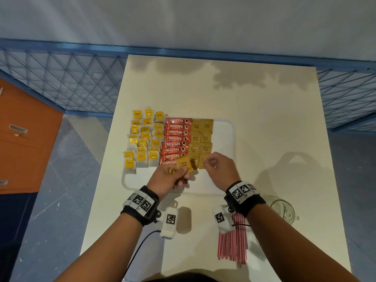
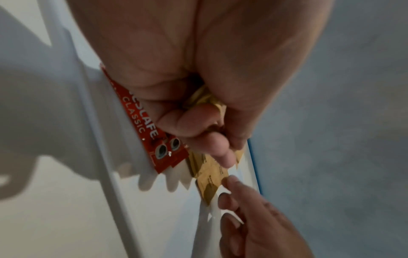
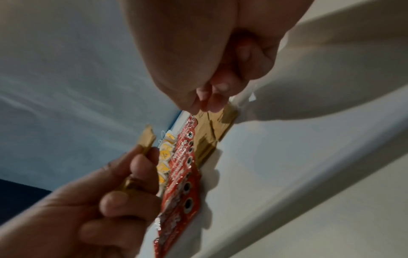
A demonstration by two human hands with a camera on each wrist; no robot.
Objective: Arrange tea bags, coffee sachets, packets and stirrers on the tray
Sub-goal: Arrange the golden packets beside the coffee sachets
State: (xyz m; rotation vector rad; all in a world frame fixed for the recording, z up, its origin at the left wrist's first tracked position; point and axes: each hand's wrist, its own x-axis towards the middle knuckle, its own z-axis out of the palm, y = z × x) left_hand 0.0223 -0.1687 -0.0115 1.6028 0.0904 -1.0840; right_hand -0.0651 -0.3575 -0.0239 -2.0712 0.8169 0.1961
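From above, my left hand (image 1: pixel 168 178) grips a stack of brown sugar packets (image 1: pixel 184 164) over the tray's (image 1: pixel 227 127) near edge, my right hand (image 1: pixel 218 167) nearer the sugar column's open end. At my left wrist, fingers (image 2: pixel 220 153) curl round the stack. At my right wrist, fingertips (image 3: pixel 214 103) pinch narrow at a laid packet (image 3: pixel 220 118); whether they hold it, I cannot tell

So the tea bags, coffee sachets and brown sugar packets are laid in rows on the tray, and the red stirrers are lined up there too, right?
Not quite. The tea bags, coffee sachets and brown sugar packets do lie in rows on the tray, but the head view shows the red stirrers lying bundled on the table, nearer the person.
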